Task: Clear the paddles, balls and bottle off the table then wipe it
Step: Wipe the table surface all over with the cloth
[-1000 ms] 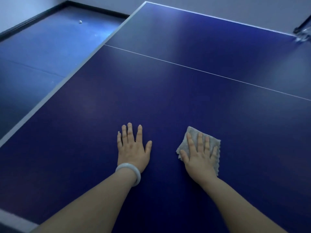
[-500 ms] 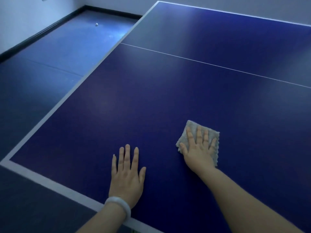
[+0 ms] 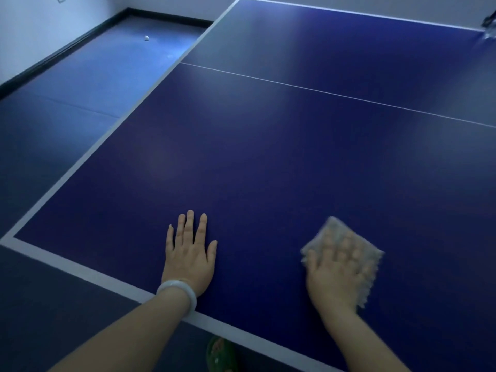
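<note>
the big blue tabletop (image 3: 268, 157) has white lines and no words on it. the left hand (image 3: 189, 255) lies flat near the front edge, fingers spread. the right hand (image 3: 336, 275) presses flat on a blurry grey cloth (image 3: 369, 257). a tiny white ball (image 3: 146, 38) sits on the floor (image 3: 80, 84).
</note>
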Available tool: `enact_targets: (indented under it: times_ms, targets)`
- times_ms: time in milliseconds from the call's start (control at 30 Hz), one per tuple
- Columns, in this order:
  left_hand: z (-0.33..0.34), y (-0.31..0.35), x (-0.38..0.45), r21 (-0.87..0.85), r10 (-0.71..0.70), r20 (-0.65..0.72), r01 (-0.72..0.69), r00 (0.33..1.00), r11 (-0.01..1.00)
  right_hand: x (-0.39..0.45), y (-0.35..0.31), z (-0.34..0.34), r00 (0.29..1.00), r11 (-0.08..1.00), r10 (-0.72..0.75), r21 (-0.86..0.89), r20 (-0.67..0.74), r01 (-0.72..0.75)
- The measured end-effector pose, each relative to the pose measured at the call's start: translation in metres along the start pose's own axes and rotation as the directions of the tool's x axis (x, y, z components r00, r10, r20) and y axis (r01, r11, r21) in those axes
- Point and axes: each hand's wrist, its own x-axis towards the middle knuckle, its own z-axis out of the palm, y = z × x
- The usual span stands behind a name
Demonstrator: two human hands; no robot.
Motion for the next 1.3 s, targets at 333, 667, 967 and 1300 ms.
enact_targets:
  times_ms: [333, 667, 967, 1300]
  targets:
    - [0.002, -0.003, 0.003, 0.0, 0.011, -0.01, -0.011, 1.0, 1.0, -0.021, 0.027, 0.001, 0.99, 0.988, -0.14, -0.066, 0.025, 0.141]
    - [-0.011, -0.009, 0.001, -0.122, 0.064, 0.037, -0.059, 0.997, 0.991, -0.065, -0.121, 0.024, 0.943, 0.942, -0.332, -0.048, 0.035, 0.333]
    - [-0.03, -0.127, 0.01, -0.23, 0.073, 0.022, -0.066, 0.997, 0.971, -0.062, -0.123, 0.024, 0.962, 0.967, -0.242, -0.047, 0.124, 0.249]
    - [-0.026, -0.167, 0.027, -0.092, 0.139, 0.317, -0.115, 0.938, 0.989, 0.022, -0.242, 0.009, 0.984, 0.988, 0.007, 0.153, 0.18, -0.035]
